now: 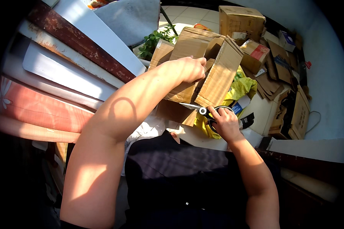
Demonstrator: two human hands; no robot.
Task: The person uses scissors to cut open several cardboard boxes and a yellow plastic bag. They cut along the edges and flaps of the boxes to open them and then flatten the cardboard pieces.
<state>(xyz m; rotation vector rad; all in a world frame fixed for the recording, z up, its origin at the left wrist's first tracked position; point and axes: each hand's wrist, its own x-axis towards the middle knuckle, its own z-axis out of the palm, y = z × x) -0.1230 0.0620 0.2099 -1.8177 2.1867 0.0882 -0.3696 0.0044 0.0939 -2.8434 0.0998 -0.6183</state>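
Observation:
An opened brown cardboard box (pixel 221 72) stands in front of me with its flaps raised. My left hand (pixel 193 69) reaches over it, fingers curled closed at the box's upper part; the fingertips are partly hidden. A pair of scissors (pixel 203 110) with black handles is in my right hand (pixel 226 121), fingers wrapped round the handles. Its silver blades point left, close to the bottom edge of the box's right panel. How far apart the blades are, and whether they touch the cardboard, I cannot tell.
Yellow plastic bags (pixel 206 128) lie beside and below the box. More cardboard boxes (pixel 240 23) and flattened cardboard (pixel 269 82) fill the right side along a white wall. A green plant (pixel 153 44) is behind. Boards and a red patterned fabric-like panel (pixel 38 108) lean at left.

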